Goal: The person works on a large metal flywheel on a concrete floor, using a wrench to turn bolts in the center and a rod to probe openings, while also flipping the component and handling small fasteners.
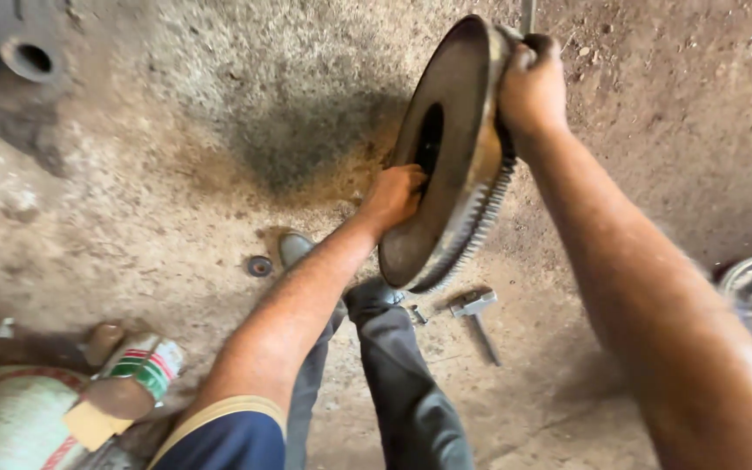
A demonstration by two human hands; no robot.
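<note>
Holding a flywheel point(446, 165) on edge above the dirt floor point(176, 200), head view. My left hand point(393, 193) hooks its fingers into the centre hole, closed on the inner lip; my right hand point(531, 87) clamps over the top rim, beside the ring of teeth point(480, 222). Thick rusty steel: I judge it heavy, rigid, greasy enough to slip. Best hold is bore plus rim, clear of the teeth. Below lie a hammer point(478, 318), a washer point(259, 266) and my shoe point(294, 248). Lower left, a can point(137, 374).
</note>
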